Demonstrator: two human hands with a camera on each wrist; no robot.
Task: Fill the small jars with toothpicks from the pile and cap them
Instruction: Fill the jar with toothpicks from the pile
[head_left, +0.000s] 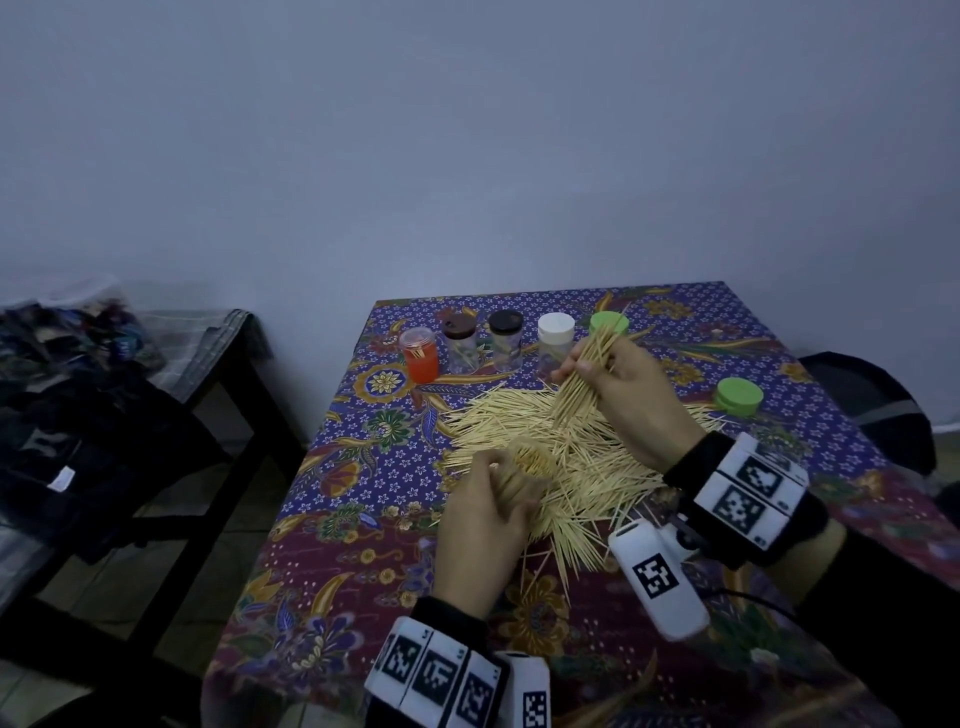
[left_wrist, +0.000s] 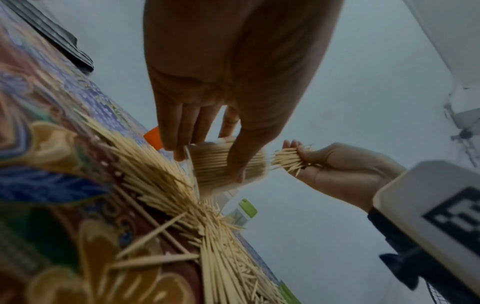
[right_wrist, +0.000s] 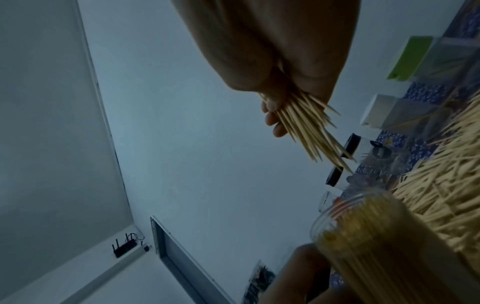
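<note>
A big pile of toothpicks (head_left: 550, 441) lies in the middle of the patterned table (head_left: 322, 582). My left hand (head_left: 488, 514) grips a clear uncapped jar (left_wrist: 228, 168) packed with toothpicks, at the pile's near left edge; the same jar (right_wrist: 369, 236) shows in the right wrist view. My right hand (head_left: 623, 395) holds a bundle of toothpicks (head_left: 582, 374) above the pile, beyond the jar; the bundle (right_wrist: 311, 131) fans out from the fingers. A loose green cap (head_left: 737, 396) lies at the right.
Along the table's back stand an orange jar (head_left: 420, 354), two dark-capped jars (head_left: 460, 340), (head_left: 505, 338), a white-capped jar (head_left: 556, 338) and a green-capped jar (head_left: 609, 323). A dark bench with clothes (head_left: 104, 395) stands at the left, a dark chair (head_left: 872, 395) at the right.
</note>
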